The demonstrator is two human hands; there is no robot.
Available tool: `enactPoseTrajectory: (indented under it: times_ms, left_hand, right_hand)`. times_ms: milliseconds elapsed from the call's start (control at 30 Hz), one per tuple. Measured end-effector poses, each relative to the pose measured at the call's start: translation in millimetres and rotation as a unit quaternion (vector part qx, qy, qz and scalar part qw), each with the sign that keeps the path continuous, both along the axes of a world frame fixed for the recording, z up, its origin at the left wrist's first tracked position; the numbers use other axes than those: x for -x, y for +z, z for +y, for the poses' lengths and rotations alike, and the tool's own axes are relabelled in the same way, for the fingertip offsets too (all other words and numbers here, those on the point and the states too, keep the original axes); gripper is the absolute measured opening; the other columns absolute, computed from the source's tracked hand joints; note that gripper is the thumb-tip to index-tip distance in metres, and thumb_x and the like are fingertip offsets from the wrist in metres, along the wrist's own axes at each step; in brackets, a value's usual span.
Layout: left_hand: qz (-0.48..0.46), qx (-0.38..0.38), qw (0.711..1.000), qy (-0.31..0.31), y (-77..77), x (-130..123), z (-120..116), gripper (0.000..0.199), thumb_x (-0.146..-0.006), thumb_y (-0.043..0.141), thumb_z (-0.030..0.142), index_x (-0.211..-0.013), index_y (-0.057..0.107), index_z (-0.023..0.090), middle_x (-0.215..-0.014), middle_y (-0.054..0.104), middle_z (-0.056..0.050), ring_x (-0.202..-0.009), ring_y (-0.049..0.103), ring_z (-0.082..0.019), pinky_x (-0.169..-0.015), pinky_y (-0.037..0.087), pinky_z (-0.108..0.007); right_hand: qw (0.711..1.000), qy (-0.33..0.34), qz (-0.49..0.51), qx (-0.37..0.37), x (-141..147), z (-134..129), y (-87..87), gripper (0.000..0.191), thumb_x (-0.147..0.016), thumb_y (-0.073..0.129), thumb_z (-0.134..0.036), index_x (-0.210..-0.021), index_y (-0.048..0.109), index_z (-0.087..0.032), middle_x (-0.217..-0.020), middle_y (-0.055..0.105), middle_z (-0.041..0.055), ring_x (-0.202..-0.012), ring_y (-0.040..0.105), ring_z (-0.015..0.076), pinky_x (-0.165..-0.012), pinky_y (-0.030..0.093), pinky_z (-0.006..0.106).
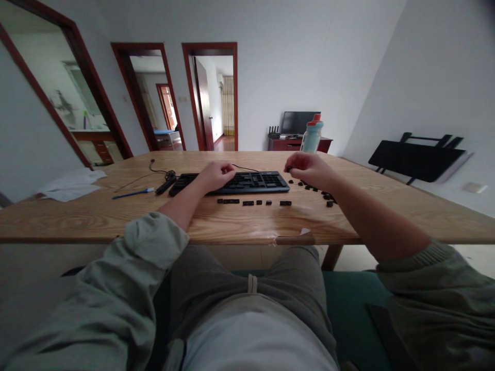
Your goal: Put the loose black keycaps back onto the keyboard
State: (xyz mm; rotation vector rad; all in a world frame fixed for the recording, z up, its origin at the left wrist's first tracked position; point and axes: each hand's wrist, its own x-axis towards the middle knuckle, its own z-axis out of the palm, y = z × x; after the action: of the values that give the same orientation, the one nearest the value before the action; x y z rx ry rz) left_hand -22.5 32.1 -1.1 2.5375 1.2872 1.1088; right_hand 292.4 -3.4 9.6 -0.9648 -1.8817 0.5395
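A black keyboard lies on the wooden table, some of its keys off. Over its left half rests my left hand, fingers curled together; what they hold, if anything, is hidden. Just past the keyboard's right end, my right hand pinches a small black keycap between thumb and finger, above the table. Several loose keycaps form a broken row in front of the keyboard. More black keycaps are scattered below and beside my right hand, partly covered by it.
Left of the keyboard are a blue brush, a black handle-like object, a coiled cable and white paper. A bottle with a red cap stands behind my right hand. The table's front edge is near my lap.
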Motion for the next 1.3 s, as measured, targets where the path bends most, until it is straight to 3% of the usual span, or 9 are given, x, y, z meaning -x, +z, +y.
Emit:
enactPoseTrajectory:
  times_ms: [133,233,333,433,733,900,1300]
  left_hand:
    - [0.071,-0.017,0.99,-0.117,1.6,-48,-14,0.022,-0.082,0.056,0.031,-0.084,0.072,0.015,-0.079,0.07,-0.004,-0.072,0.059,-0.016,-0.069,0.043,-0.028]
    - [0.121,-0.001,0.982,-0.145,-0.8,-51,-16,0.022,-0.081,0.056,0.029,-0.081,0.073,0.015,-0.075,0.07,-0.004,-0.069,0.058,-0.015,-0.067,0.042,-0.028]
    - [0.132,0.025,0.981,-0.137,-5.1,-39,-12,0.023,-0.08,0.058,0.03,-0.083,0.075,0.015,-0.077,0.071,-0.004,-0.069,0.059,-0.015,-0.066,0.043,-0.027]
    - [0.136,0.055,0.981,-0.127,-8.8,-32,-9,0.027,-0.079,0.06,0.033,-0.088,0.077,0.014,-0.079,0.072,-0.005,-0.069,0.061,-0.016,-0.064,0.043,-0.026]
    - [0.198,0.026,0.969,-0.144,-16.9,-57,-22,0.024,-0.077,0.065,0.035,-0.087,0.08,0.021,-0.091,0.073,-0.006,-0.086,0.064,-0.02,-0.085,0.048,-0.029]
    - [0.213,0.023,0.967,-0.135,-20.9,-62,-22,0.019,-0.074,0.066,0.032,-0.081,0.08,0.021,-0.089,0.073,-0.005,-0.084,0.064,-0.021,-0.083,0.048,-0.03]
    - [0.131,0.052,0.978,-0.152,-21.5,-56,-12,0.023,-0.077,0.063,0.029,-0.088,0.078,0.016,-0.088,0.074,-0.005,-0.081,0.065,-0.018,-0.079,0.048,-0.027]
  right_hand:
    - [0.996,0.087,0.003,-0.011,50,6,-5.1,0.019,-0.067,0.074,-0.026,-0.082,0.065,-0.02,-0.07,0.063,0.0002,-0.063,0.054,0.0134,-0.056,0.041,0.026]
    - [0.996,0.082,0.002,-0.024,62,12,-23.9,0.025,-0.072,0.069,-0.029,-0.095,0.069,-0.019,-0.071,0.064,-0.0001,-0.064,0.054,0.0139,-0.056,0.04,0.027]
    - [0.998,0.051,-0.016,-0.037,57,13,-35.9,0.023,-0.075,0.066,-0.03,-0.093,0.072,-0.017,-0.071,0.065,0.001,-0.063,0.053,0.0137,-0.056,0.039,0.027]
    - [0.999,0.041,-0.014,-0.023,52,12,-37.1,0.019,-0.072,0.069,-0.031,-0.084,0.071,-0.017,-0.07,0.065,0.0013,-0.061,0.052,0.0132,-0.055,0.039,0.027]
    - [0.999,0.035,0.014,-0.014,53,13,-34.9,0.017,-0.069,0.073,-0.03,-0.076,0.063,-0.019,-0.062,0.059,-0.0018,-0.057,0.05,0.0122,-0.051,0.036,0.025]
    - [0.999,0.049,0.022,-0.002,53,15,-35.8,0.022,-0.068,0.073,-0.032,-0.085,0.067,-0.019,-0.072,0.066,0.0016,-0.063,0.055,0.0144,-0.056,0.041,0.027]
    - [0.998,0.013,-0.054,-0.028,49,17,-36.6,0.017,-0.07,0.066,-0.028,-0.082,0.071,-0.017,-0.066,0.063,0.0001,-0.058,0.049,0.0127,-0.053,0.036,0.026]
